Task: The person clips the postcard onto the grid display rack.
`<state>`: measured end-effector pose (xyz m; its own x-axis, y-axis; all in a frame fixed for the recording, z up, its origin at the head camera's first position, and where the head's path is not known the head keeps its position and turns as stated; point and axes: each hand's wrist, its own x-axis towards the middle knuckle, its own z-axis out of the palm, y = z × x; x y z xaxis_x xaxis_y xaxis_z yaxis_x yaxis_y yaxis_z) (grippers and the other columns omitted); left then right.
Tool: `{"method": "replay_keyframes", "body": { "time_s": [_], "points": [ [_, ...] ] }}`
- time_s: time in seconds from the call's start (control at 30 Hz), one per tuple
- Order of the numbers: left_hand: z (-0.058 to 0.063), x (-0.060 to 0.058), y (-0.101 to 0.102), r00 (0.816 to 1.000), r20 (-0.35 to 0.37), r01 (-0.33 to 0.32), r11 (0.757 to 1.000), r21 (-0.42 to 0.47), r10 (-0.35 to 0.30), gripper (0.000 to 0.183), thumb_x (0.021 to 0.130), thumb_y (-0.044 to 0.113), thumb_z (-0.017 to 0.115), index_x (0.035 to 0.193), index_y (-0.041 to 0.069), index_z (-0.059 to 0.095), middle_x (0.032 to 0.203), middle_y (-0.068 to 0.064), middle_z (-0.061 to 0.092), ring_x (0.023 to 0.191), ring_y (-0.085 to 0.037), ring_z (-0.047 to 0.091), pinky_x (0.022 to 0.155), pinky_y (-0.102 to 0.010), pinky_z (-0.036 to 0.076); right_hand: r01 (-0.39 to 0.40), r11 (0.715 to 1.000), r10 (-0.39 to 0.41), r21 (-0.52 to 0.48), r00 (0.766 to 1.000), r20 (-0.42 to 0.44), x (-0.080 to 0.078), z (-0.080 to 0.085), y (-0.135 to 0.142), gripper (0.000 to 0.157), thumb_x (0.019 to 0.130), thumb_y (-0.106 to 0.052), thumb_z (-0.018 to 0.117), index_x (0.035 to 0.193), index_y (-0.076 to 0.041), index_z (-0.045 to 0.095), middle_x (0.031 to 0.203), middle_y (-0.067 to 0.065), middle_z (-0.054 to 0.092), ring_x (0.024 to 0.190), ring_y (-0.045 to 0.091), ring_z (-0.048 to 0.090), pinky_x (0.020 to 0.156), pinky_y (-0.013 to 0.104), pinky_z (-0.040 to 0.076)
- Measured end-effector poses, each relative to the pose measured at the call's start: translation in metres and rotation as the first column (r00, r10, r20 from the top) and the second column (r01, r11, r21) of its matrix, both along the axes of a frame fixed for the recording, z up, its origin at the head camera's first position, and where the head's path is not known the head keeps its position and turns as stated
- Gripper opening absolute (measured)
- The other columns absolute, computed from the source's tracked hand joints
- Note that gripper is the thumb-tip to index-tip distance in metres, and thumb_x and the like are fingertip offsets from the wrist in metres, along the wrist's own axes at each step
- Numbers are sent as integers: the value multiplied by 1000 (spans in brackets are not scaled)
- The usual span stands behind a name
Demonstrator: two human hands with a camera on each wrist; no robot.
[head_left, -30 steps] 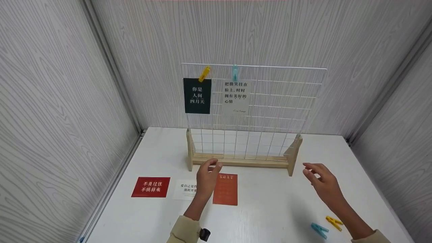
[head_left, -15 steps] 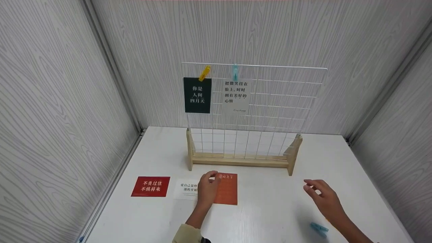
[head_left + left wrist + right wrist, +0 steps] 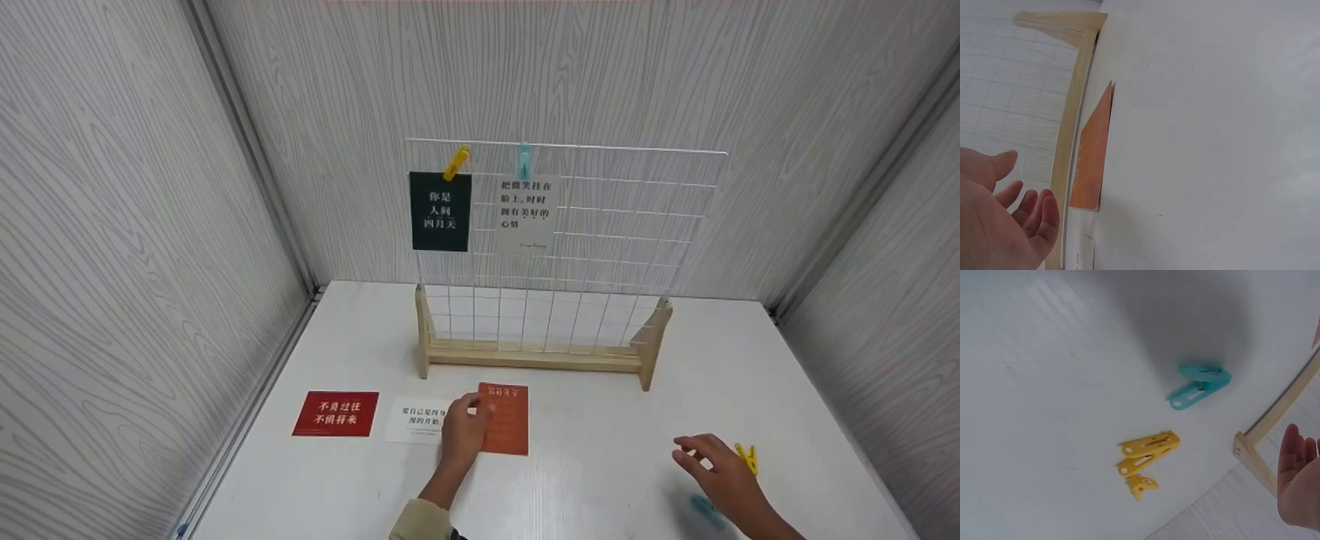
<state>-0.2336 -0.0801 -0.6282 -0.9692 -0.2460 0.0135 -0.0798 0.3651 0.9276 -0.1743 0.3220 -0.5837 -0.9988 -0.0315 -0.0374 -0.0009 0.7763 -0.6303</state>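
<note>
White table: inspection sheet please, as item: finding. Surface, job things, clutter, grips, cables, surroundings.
Surface: white table, a few faint marks.
Job things: upright wire rack bearing a dark green card with a slanted yellow clip and a hung white card with a pale blue clip; red card, flat white card and orange card on the table; teal clip and two loose yellow clips at right.
Clutter: small blue item at lower left, too small to identify.
Left grip: nothing held; overlaps flat white card and orange card in head view.
Right grip: nothing held, near the loose clips.
Cables: nothing seen.
Surroundings: grey wood-grain panels, back and both sides.
</note>
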Motion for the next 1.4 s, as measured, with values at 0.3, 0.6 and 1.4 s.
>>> {"method": "replay_keyframes", "body": {
  "time_s": [0.3,0.6,1.4],
  "points": [
    [-16,-4,0,1000,18,-9,996,-90,11,32,97,21,67,124,4,67,113,-8,67,97,-19,60,88,-44,51,1,996,-14,90,989,145,10,-24,18,44,95,-44,67,126,-13,67,114,-2,64,92,13,57,74,30,49],
    [-23,-8,2,997,74,-6,994,-106,14,40,97,26,66,132,7,62,125,-10,63,102,-21,60,93,-45,51,-29,988,-2,153,979,202,13,-37,38,53,87,-52,72,123,-14,68,114,-1,62,91,14,57,71,34,48],
    [-21,-29,7,990,98,-71,966,-247,98,44,89,23,73,130,13,64,110,-7,66,83,-19,59,71,-40,49,-131,966,41,224,931,364,19,-35,49,75,77,-63,76,129,-11,64,124,7,61,107,24,61,88,51,53]
  ]
}}
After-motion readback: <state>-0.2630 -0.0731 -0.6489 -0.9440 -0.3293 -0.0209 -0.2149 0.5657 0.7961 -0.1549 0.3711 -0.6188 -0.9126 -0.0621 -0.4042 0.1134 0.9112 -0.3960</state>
